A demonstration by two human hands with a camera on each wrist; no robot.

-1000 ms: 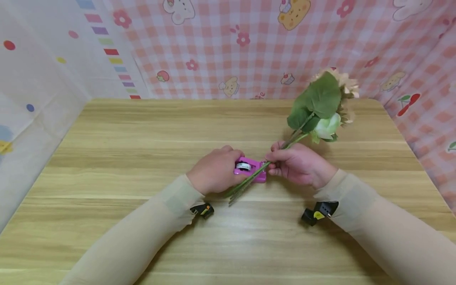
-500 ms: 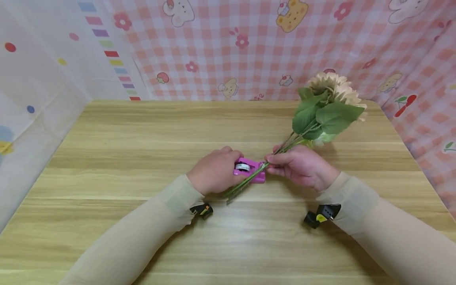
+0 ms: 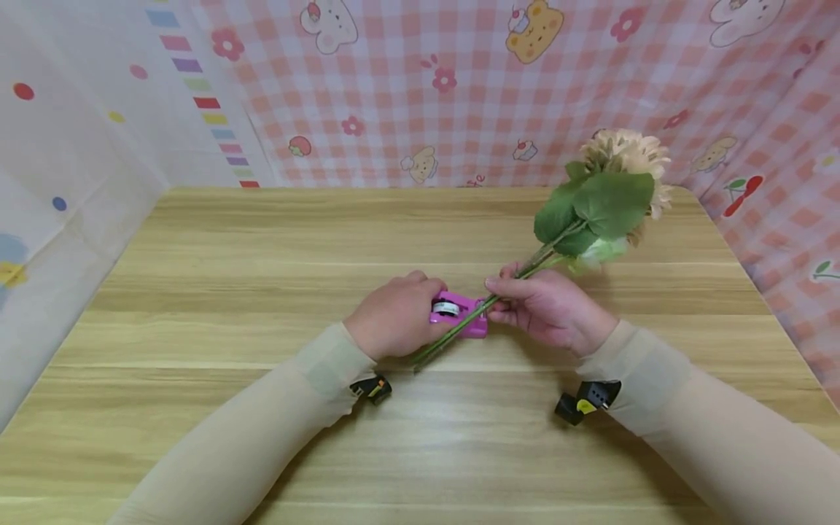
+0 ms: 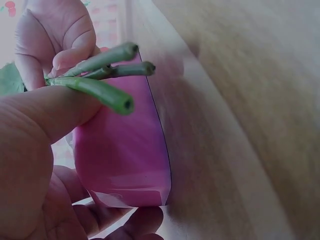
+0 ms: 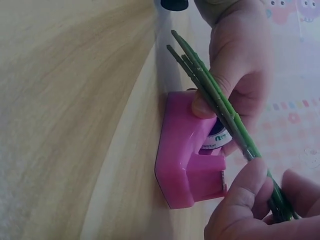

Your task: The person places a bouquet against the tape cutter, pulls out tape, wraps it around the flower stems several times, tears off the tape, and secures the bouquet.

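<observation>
Stems (image 3: 459,329) pinched in R hand (image 3: 550,308); L hand (image 3: 396,318) grip round tape dispenser (image 3: 467,315).

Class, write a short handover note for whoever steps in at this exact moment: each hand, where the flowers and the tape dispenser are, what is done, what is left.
Left hand: holds the pink tape dispenser on the wooden table, thumb pressing the stems against it.
Right hand: pinches the same stems just right of the dispenser, holding the artificial flowers raised off the table, heads up and to the right.
Done: three stems gathered together and laid across the dispenser.
Left: no tape visible round the stems yet, so binding probably remains.
</observation>
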